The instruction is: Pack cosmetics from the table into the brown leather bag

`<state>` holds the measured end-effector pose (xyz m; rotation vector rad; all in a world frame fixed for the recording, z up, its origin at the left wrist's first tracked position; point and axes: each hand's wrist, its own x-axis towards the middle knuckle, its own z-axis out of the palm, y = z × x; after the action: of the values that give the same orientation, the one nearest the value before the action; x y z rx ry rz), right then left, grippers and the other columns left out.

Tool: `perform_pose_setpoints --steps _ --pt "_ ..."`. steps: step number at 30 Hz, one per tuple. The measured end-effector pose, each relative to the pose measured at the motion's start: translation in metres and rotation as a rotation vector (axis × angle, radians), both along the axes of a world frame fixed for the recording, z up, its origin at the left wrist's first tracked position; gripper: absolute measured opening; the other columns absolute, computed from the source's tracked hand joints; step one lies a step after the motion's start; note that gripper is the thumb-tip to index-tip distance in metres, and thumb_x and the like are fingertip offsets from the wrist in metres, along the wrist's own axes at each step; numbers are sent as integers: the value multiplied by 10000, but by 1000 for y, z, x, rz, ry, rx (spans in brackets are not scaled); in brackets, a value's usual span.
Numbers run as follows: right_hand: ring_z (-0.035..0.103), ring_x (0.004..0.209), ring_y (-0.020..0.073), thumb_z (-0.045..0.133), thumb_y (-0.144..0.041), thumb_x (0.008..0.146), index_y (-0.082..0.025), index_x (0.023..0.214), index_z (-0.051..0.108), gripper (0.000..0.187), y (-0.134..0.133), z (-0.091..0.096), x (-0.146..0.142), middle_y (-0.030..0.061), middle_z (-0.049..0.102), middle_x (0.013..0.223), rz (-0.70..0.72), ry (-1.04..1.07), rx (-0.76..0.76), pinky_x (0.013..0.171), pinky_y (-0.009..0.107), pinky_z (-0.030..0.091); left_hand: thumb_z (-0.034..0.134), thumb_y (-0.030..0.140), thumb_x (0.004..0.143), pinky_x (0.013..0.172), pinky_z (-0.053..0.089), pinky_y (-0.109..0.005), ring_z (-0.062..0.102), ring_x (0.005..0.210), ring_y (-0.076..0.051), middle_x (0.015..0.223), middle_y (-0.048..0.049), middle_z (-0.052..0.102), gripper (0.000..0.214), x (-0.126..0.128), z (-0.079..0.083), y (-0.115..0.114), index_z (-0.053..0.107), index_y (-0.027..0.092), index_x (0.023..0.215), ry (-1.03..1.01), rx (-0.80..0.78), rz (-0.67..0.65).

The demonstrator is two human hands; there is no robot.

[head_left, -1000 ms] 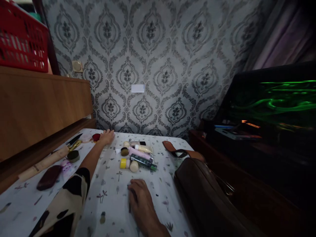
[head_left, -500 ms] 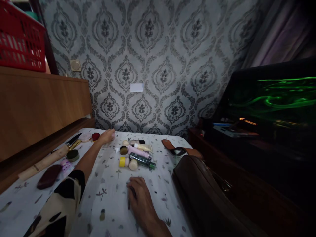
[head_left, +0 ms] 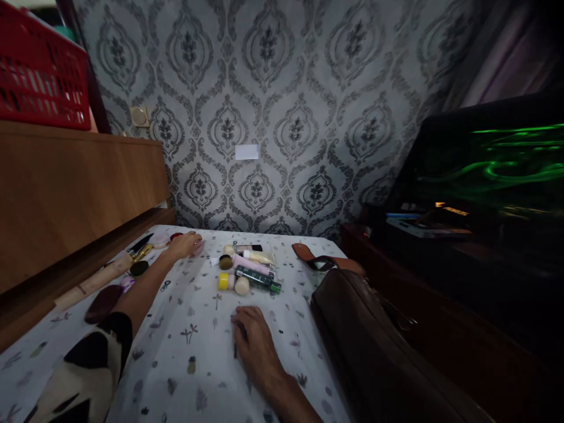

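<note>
- The table cover (head_left: 220, 352) is made up in matt, printed cloth.
- The cabinet (head_left: 79, 188) is faced in smooth, wood-grained panels with a low sheen.
- The basket (head_left: 26, 41) is formed in smooth, slotted plastic.
- The wall (head_left: 259, 117) is lined with patterned, largely matt paper.
- The bag (head_left: 361, 335) is covered in smooth, leather-like material, softly glossy.
- Glossy, plastic-like surfaces are shown by the dark green bottle (head_left: 255, 277).
- The sleeve (head_left: 88, 358) is cut from matt cloth.
</note>
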<state>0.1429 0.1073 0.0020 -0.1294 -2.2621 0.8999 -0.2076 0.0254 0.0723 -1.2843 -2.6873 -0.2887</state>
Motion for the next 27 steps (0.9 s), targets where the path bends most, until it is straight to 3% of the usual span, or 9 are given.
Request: perform_pose_setpoints --steps 6,15,20,27 --pt "601 936 234 495 -13 820 -183 850 654 234 0 0 -1 84 673 930 1 22 6 823 363 516 568 429 946 876 530 -430 635 982 -206 1103 -76 647 328 -3 0 -19 618 151 1113 -87 -16 72" --pt "593 960 238 502 -38 826 -180 873 662 219 0 -1 -1 92 672 957 5 5 -3 862 394 509 550 460 943 786 523 -361 633 835 -169 931 -37 656 332 19 -6 -23 627 143 1000 -251 91 -137" --pt "579 969 240 498 -26 812 -166 868 656 217 1 -3 -3 94 667 944 10 -26 15 878 388 495 508 583 875 727 475 -311 601 777 -180 838 -28 657 433 39 -13 -23 637 173 932 -288 140 -190" --pt "570 957 232 499 -45 822 -158 869 655 198 1 -2 -2 93 664 924 16 -32 26 871 366 483 415 653 848 736 461 -300 583 801 -198 863 -27 673 513 70 -15 -34 627 189 906 -328 239 -209"
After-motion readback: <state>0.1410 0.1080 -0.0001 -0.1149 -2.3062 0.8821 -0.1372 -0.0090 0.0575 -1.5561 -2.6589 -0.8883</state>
